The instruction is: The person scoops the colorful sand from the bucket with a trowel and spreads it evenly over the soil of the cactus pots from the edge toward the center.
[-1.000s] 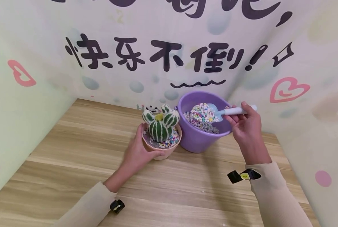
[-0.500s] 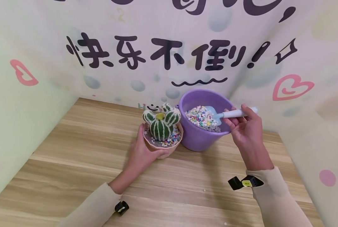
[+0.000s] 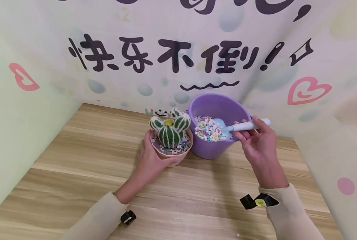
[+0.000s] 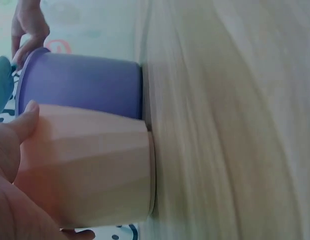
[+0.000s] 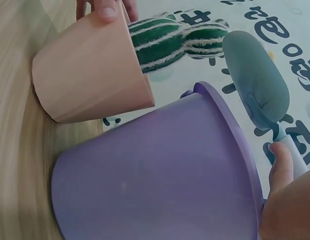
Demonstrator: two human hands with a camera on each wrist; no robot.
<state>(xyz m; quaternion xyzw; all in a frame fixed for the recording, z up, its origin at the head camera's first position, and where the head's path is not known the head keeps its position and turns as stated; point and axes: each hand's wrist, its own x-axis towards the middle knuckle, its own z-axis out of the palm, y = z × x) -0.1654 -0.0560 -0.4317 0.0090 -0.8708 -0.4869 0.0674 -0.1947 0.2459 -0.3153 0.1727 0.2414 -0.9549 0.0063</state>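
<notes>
My left hand (image 3: 150,160) grips the faceted peach flowerpot (image 4: 90,165) from its left side, thumb along the near wall. In it stands a plush green cactus (image 3: 170,137) with white stripes, colored pebbles scattered about its base on the right. Pressed close to the pot is a purple bucket (image 3: 209,150). My right hand (image 3: 260,146) holds the white handle of a light blue hand shovel (image 5: 260,80). Its blade is heaped with pastel pebbles (image 3: 208,130) and sits above the bucket's rim in the right wrist view. From the head, the heap covers most of the bucket's contents.
Both containers stand on a wood-grain table (image 3: 106,150), close to a printed back wall (image 3: 130,83) with black lettering. Side walls close in the table at left and right. A tiny pale pebble (image 3: 215,200) lies on the near tabletop.
My right hand has brought the loaded shovel slightly toward me and up over the bucket's near rim. The left hand keeps its grip on the flowerpot, which stays in place.
</notes>
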